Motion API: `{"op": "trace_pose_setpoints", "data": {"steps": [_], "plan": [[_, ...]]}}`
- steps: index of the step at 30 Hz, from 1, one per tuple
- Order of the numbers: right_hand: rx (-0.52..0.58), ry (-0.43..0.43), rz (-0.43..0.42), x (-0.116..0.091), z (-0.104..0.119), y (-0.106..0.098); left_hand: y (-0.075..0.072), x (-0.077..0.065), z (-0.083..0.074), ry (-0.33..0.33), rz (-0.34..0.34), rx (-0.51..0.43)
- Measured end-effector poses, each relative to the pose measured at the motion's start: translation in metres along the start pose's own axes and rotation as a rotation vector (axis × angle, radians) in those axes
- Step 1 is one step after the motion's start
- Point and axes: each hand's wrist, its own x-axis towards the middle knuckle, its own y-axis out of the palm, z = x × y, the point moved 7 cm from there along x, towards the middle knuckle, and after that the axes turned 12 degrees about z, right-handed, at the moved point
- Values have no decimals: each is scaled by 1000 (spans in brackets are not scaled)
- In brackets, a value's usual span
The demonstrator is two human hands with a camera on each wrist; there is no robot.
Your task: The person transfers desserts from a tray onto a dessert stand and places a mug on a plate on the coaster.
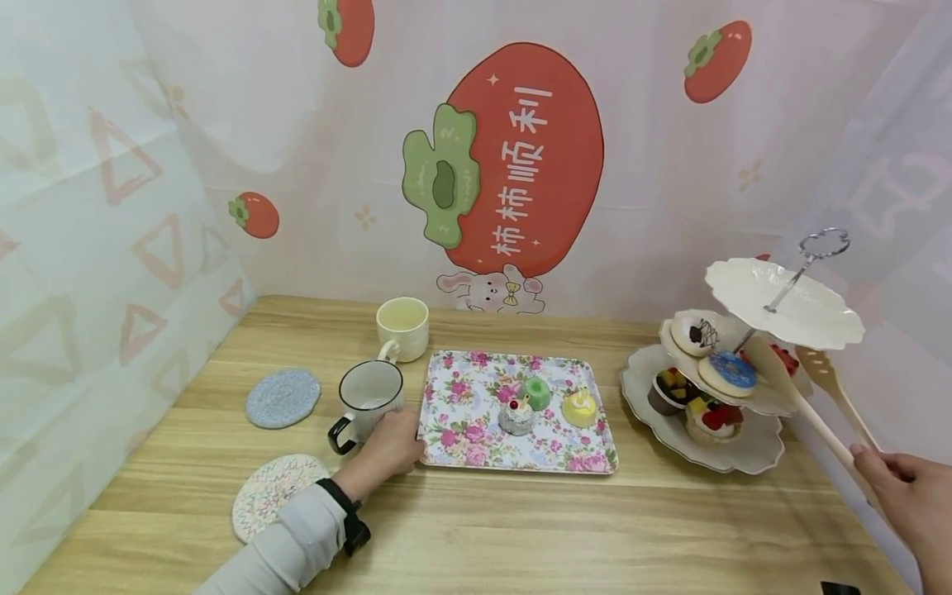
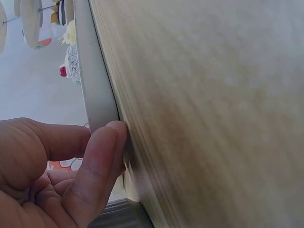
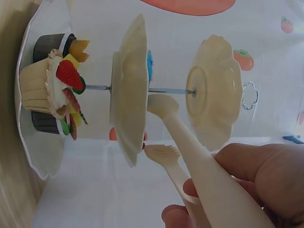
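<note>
My left hand point(image 1: 390, 442) pinches the front left corner of a flowered tray point(image 1: 550, 450), thumb at its outer edge. A grey cake point(image 1: 516, 419) with a cherry, a green cake point(image 1: 535, 392) and a yellow cake point(image 1: 579, 408) sit on the tray. In my right hand point(image 1: 911, 496) I hold a pale wooden spoon point(image 3: 204, 175) and a wooden fork point(image 3: 164, 154), slightly apart. Their heads reach the middle tier of a cake stand point(image 1: 788, 302), around a red-topped pastry point(image 1: 784, 360), partly hidden. A blue doughnut point(image 1: 732, 369) and a white doughnut point(image 1: 692, 335) lie there too.
A black-rimmed mug point(image 1: 372, 392) stands beside my left hand, a cream mug point(image 1: 403, 326) behind it. Two round coasters, one blue-grey point(image 1: 283, 398), one patterned point(image 1: 271, 487), lie left. The stand's bottom tier point(image 1: 732, 459) holds a fruit tart point(image 1: 714, 423) and a dark-cupped cake point(image 1: 667, 392).
</note>
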Motion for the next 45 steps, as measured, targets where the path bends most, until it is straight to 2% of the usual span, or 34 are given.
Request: {"op": "trace_pose_setpoints", "data": {"steps": [4,8,13,19,25,29,32,35,38,41,45], "plan": [[-39,53,60,-25,51,-6,0,0,0,9,-4,8],[-68,51,135,-46,89,-9,0,-1,-1,15,-5,15],[0,52,157,-53,96,-8,-1,-2,-1,9,2,7],[-58,33,203,-61,100,-2,-1,-3,-1,4,10,-1],[-121,-17,103,-80,122,-3,-1,-2,-1,-2,8,4],[-176,-102,35,-87,136,-3,-1,0,0,-1,5,6],[-190,-131,39,-90,142,0,-1,0,1,2,6,7],[-199,-118,73,-92,144,3,0,0,1,7,8,8],[-254,-107,99,-94,148,8,1,0,1,1,17,4],[-297,-155,82,-98,158,11,0,0,0,5,18,7],[-290,-239,52,-103,171,16,-2,-2,-1,33,-9,16]]}}
